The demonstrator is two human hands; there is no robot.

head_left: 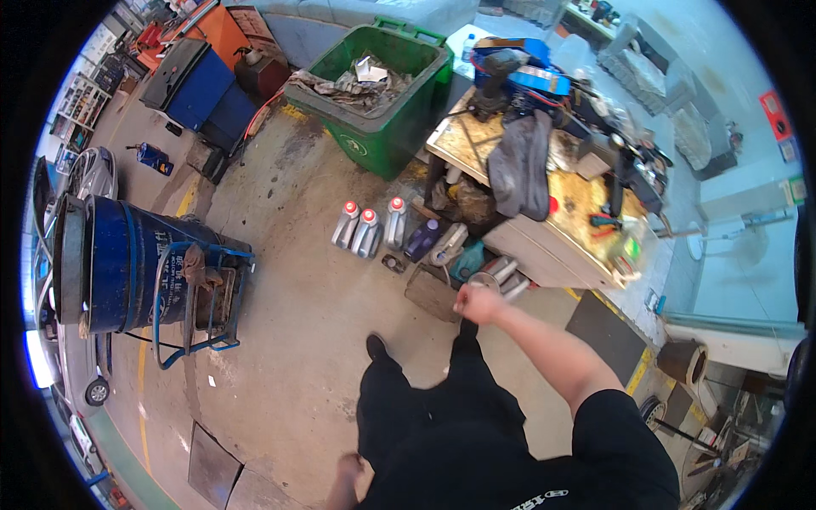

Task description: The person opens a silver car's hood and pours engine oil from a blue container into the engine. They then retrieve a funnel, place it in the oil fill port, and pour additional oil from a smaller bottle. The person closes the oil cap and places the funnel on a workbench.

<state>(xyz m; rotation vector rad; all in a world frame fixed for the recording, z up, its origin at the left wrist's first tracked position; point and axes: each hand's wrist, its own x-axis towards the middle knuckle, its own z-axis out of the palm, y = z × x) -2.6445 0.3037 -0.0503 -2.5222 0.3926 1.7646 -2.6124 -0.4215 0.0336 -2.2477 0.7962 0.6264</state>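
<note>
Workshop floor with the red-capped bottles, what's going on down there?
The person's right hand is stretched out over the silvery containers by the cluttered table; whether it holds anything is unclear. The left hand is low beside the body, away from the bottles. Three red-capped bottles stand untouched on the floor, between the person and the green bin.

Beyond the right fingers (462, 303) stands a green bin (367, 146) (with rubbish (378, 92) heaped inside); well to their left, a blue barrel (109, 263).
</note>
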